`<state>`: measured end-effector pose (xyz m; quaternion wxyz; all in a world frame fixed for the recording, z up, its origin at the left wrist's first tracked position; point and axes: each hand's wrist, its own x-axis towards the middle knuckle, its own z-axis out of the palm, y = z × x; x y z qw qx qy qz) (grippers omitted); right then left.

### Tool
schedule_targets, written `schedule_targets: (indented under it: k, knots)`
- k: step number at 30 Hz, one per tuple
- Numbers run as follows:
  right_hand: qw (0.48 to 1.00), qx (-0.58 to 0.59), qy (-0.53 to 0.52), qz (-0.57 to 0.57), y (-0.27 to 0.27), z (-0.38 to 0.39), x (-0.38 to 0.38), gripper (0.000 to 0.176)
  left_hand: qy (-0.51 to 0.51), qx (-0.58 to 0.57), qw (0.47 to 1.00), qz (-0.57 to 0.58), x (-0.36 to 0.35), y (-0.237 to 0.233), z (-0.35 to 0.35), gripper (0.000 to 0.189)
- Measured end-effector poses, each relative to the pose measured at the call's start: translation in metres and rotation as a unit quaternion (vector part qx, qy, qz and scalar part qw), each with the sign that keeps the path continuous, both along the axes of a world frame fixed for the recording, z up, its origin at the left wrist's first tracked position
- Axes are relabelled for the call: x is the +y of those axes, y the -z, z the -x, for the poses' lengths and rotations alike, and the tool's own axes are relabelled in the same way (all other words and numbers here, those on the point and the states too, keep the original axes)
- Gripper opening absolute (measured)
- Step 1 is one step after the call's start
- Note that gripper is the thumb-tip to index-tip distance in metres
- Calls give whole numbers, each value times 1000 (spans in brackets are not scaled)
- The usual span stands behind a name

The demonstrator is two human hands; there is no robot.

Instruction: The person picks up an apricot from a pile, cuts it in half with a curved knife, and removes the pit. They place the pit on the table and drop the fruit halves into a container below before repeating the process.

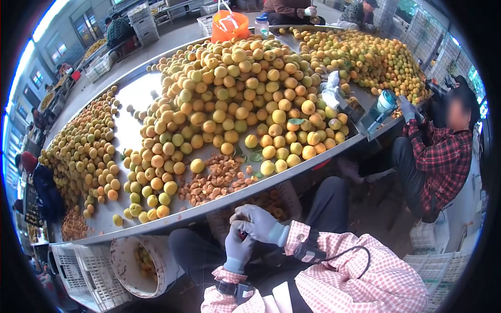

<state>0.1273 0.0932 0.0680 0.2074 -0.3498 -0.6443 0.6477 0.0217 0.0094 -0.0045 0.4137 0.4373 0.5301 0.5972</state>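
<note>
My left hand point(238, 249), in a grey glove, is raised over my lap with its fingers curled. My right hand point(259, 224), gloved in the same grey, lies over and against the left one, its fingers closed. A small dark red spot shows between the two, too small to name. Just beyond them, pits and halved pieces point(222, 180) lie in a reddish-brown heap near the edge of the metal table point(209, 204). Behind that rises a large pile of yellow-orange apricots point(219, 99). Below the table edge, a crate point(284, 201) holds more orange fruit, partly hidden by my hands.
A white bucket point(122, 263) with some fruit and a white crate point(78, 271) stand at the lower left. At right, a person in a checked shirt point(438, 151) sits near a clear-and-teal bottle point(385, 104). An orange bag point(229, 26) stands at the far edge.
</note>
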Motion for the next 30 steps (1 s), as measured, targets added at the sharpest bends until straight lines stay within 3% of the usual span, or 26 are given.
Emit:
schedule_targets:
  k: [1,2,3,4,5,6,8,9,11,12,13,15,17,21,23,24,29,30]
  knots:
    - [988,85,5,131,3,-5,0,27,7,-56,997,53,2,-28,-4,17]
    - [978,142,-9,151,12,-12,2,27,14,-113,988,106,0,-49,-7,19]
    - [922,185,-17,339,4,-25,11,30,14,-112,988,107,-3,-59,-2,19]
    - [914,198,-35,354,-1,-33,21,31,134,-255,940,184,-5,-67,7,21]
    - [904,210,-53,368,-5,-38,31,33,248,-387,852,251,-5,-70,12,23]
    - [883,244,-81,392,-12,-42,39,35,290,-388,844,230,-5,-66,11,32]
    - [939,175,-112,274,-29,-50,68,38,274,-374,856,230,1,-65,8,32]
    - [962,142,-39,230,-45,-54,82,34,260,-362,866,229,4,-64,7,32]
    - [997,37,73,-13,-30,-63,134,30,235,-361,872,232,8,-59,11,32]
    - [960,-82,144,-224,-23,-68,156,30,213,-361,878,233,10,-56,13,31]
    - [920,-167,200,-292,-11,-74,180,30,211,-361,878,236,11,-55,14,31]
    - [798,-422,149,-403,11,-82,216,36,222,-356,876,237,13,-53,16,27]
    - [800,-485,115,-334,-3,-74,218,39,230,-348,874,248,16,-53,18,27]
    - [817,-493,136,-267,-3,-66,224,44,233,-341,869,272,18,-54,20,27]
    - [811,-478,128,-312,0,-68,217,44,217,-337,881,251,18,-51,19,27]
    - [782,-493,136,-356,13,-67,213,43,201,-331,892,232,18,-50,18,27]
    - [789,-447,165,-388,10,-57,203,37,153,-332,902,228,17,-48,14,29]
    - [761,-473,147,-419,10,-54,201,37,152,-333,900,235,16,-46,14,29]
